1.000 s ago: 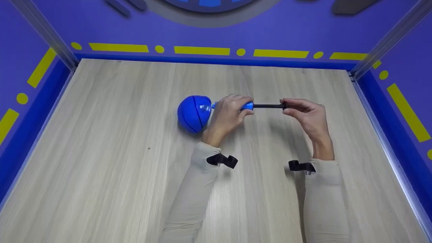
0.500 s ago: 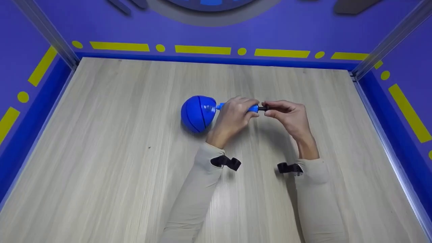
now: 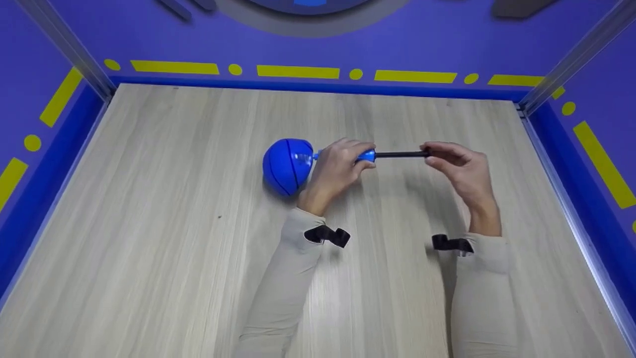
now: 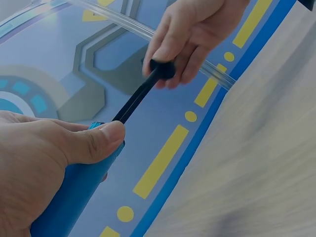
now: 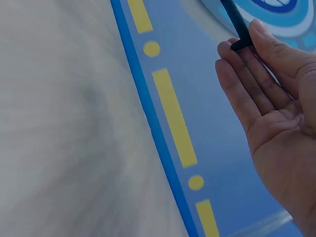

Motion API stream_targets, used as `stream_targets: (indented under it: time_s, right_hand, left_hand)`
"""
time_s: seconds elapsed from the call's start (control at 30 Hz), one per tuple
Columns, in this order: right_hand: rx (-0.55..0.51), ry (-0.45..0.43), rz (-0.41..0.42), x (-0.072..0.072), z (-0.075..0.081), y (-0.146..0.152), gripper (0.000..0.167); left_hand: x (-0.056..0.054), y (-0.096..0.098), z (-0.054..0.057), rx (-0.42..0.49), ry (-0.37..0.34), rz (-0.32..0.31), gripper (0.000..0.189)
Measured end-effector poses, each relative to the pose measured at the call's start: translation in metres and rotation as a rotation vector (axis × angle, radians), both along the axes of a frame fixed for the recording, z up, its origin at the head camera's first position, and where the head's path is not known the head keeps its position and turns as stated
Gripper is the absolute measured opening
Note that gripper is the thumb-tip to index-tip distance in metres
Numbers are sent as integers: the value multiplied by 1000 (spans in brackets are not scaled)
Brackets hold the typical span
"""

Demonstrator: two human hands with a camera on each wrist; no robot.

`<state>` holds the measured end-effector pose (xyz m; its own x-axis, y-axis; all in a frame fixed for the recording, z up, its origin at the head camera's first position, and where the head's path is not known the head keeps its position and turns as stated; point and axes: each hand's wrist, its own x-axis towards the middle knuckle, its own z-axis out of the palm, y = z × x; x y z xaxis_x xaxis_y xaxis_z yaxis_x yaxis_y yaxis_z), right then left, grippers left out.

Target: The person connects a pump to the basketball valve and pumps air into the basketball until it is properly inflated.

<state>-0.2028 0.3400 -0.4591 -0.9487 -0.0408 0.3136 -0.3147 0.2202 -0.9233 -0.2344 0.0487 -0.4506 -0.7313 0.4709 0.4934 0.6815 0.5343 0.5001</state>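
Observation:
A blue ball with black lines (image 3: 284, 169), dented on its right side, is at the left end of a blue hand pump (image 3: 367, 155). The pump's thin tip meets the dented side. My left hand (image 3: 335, 168) grips the blue barrel (image 4: 74, 190), thumb along its end in the left wrist view, and hides much of it in the head view. A long stretch of black plunger rod (image 3: 400, 154) shows to the right of the barrel. At its far end my right hand (image 3: 467, 174) pinches the black handle (image 4: 163, 70) between thumb and fingers.
Underneath lies a pale wood-grain tabletop (image 3: 164, 223). Blue-purple panels (image 3: 308, 52) with yellow dashes wall it in at the back and both sides, with metal posts (image 3: 566, 64) at the corners. Both sleeves carry a black wrist mount (image 3: 328, 235).
My right hand first moved left, pushing the rod nearly all the way into the barrel, then drew back right, pulling it out long again. The ball and left hand shifted slightly right and back.

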Motion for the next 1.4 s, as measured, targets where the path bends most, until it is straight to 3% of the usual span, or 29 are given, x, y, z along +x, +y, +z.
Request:
stream_targets:
  time_s: [0.2,0.5,0.83,1.03,1.4]
  right_hand:
    - [-59,-25,-10,0,-1,5,31]
    - [-110,16,81,-7,-5,-35,26]
    - [-78,19,89,-10,-9,-59,28]
    - [-33,67,112,-10,-8,-49,30]
    - [-116,13,9,-1,-5,10,31]
  left_hand:
    - [-1,0,1,7,33,-13,36]
    - [2,7,1,-22,66,-14,36]
    - [2,8,-2,9,28,-30,36]
    - [1,1,-4,45,15,-8,38]
    - [1,0,-4,48,50,-11,37]
